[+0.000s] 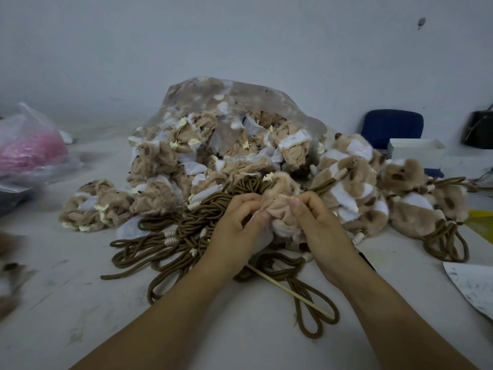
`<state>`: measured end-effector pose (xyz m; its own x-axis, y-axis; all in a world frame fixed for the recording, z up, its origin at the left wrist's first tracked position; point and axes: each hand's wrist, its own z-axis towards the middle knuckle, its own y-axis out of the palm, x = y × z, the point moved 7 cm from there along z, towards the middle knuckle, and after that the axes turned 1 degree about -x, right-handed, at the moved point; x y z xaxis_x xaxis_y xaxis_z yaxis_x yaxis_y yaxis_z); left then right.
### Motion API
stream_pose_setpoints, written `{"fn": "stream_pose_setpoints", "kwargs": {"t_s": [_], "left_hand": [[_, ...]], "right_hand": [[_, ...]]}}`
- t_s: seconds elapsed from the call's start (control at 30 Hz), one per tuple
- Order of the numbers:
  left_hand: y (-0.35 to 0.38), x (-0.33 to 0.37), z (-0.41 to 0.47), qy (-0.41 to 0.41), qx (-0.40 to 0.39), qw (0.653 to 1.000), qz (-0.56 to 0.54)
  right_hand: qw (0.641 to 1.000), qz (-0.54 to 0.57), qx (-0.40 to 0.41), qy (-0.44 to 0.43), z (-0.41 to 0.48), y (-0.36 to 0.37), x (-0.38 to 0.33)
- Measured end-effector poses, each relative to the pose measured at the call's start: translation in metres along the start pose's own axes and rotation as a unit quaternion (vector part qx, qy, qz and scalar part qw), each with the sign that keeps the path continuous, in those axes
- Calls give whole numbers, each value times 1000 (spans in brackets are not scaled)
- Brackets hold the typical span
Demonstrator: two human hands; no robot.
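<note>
Two-handed pinch on inside-out plush skin (280, 215), held just above brown cord pile (176, 237) on table (80, 303): left hand (240, 225) curled round it, right hand (320, 225) gripping with thumb and fingers, probably at a seam.

I count two hands, the left hand (234, 222) and the right hand (320, 225), one plush skin (280, 212), one wooden stick (290, 291) near on the bench (80, 303), and one clear bag (240, 102) of skins too crammed to number. To its right I make out at least five finished plush toys (354, 182); the brown cords (165, 244) are too tangled to count. Far left there is one pink-filled bag (32, 145), and far right one blue chair (392, 126) and one white box (416, 150).
</note>
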<state>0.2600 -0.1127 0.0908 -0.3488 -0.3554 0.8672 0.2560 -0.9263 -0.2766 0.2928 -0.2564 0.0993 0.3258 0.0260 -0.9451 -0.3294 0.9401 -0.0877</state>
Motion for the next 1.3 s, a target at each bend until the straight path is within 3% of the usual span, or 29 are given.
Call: {"fn": "stream_pose_setpoints", "kwargs": {"t_s": [0.17, 0.43, 0.63, 0.8, 0.9, 1.07, 1.3], "left_hand": [[2, -1, -1, -25, -22, 995, -90], [-1, 4, -2, -11, -15, 996, -83], [3, 27, -8, 145, -23, 983, 115], [14, 39, -14, 231, -39, 961, 149], [9, 40, -15, 226, 7, 960, 168], [3, 41, -16, 225, 55, 954, 190], [0, 29, -11, 134, 63, 981, 127]], "right_hand": [[1000, 19, 7, 10, 0, -4, 2], [1000, 8, 13, 19, 1, -7, 5], [999, -2, -32, 37, 1, 0, 10], [993, -13, 69, 95, 3, -15, 23], [984, 88, 98, 122, 6, -22, 30], [963, 248, 54, 94, 9, -14, 24], [961, 267, -5, 71, 9, -5, 23]]}}
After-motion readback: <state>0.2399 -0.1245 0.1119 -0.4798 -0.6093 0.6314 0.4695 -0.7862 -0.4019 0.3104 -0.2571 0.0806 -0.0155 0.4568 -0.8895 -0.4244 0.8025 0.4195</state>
